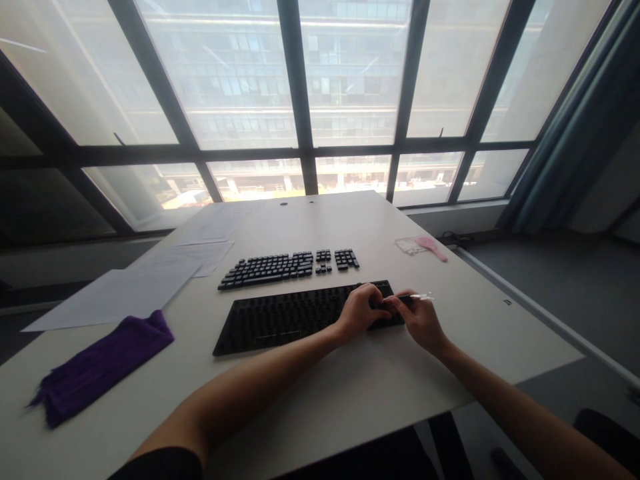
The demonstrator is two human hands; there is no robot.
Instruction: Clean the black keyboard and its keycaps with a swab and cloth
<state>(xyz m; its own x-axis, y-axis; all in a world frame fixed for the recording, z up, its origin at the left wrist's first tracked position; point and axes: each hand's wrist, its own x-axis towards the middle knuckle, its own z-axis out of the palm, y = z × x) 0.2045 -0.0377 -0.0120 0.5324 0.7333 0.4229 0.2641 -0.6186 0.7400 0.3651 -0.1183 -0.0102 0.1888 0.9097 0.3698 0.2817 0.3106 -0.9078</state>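
A black keyboard base [285, 319] with its keycaps removed lies on the white table [350, 393] in front of me. Behind it the loose black keycaps [280, 267] are laid out in keyboard order. My left hand [359, 311] rests curled on the right end of the keyboard base, fingers closed over it. My right hand [419, 319] is just to its right, pinching a thin pale stick-like tool [421, 297] whose tip points right. What exactly lies under the fingertips is hidden.
A purple cloth [100, 365] lies at the left front. Several white paper sheets [140, 283] spread over the left side. A pink brush [433, 248] on a clear bag sits at the right back. Large windows [310, 100] rise behind; the table's edge runs close on the right.
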